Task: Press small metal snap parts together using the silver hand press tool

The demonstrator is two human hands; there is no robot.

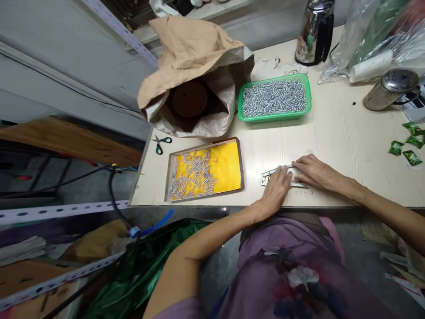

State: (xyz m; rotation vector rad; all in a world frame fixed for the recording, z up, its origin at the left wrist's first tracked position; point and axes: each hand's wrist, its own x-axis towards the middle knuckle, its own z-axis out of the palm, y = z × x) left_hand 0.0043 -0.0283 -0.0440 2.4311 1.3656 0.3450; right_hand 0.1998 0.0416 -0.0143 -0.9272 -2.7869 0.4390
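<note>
A narrow, flat metal device (266, 178) with small fittings at its left end lies along the front part of the table; I cannot make out its kind. Across its middle, my left hand (276, 191) is closed on it, fingers pressed together. My right hand (317, 174) is closed at its right part, with bent fingertips touching it. Both hands cover much of the device, and any small piece under the fingers is hidden. To the left, a shallow tray (242, 170) with a yellow lining holds loose small metal pins (195, 170).
A green plastic basket (275, 118) full of similar pins stands behind the hands. Beside it is an open paper sack (195, 48). Scissors (161, 142) lie at the left edge. Kettle (314, 35), metal jug (381, 93) and green wrapped packets (412, 157) occupy the right side.
</note>
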